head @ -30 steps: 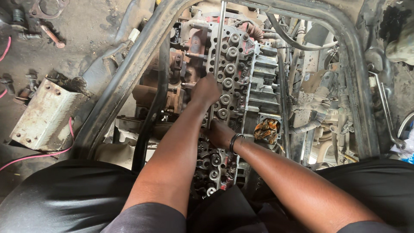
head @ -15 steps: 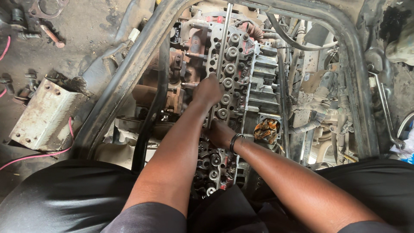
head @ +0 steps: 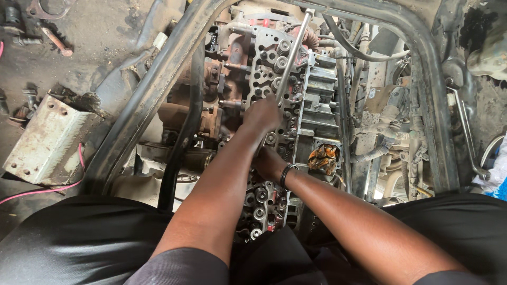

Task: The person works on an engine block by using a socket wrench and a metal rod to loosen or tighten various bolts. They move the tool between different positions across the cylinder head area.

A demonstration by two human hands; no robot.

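Steel bar [head: 293,50] lies slanted over the engine head [head: 274,79]; our left hand [head: 262,113] grips its lower end, our right hand [head: 269,162] rests just below, grasp unclear. We judge levering underway; next needs steady pull.

A person leans over a big dirty engine [head: 296,105]. The left hand [head: 262,113] grips a long metal bar [head: 292,50] that slants up and away over the engine top. The right hand [head: 269,162], with a dark band on its wrist, rests on the engine just below the left hand. A pale metal block [head: 45,140] lies on the floor at the left, beside a pink wire [head: 47,190].
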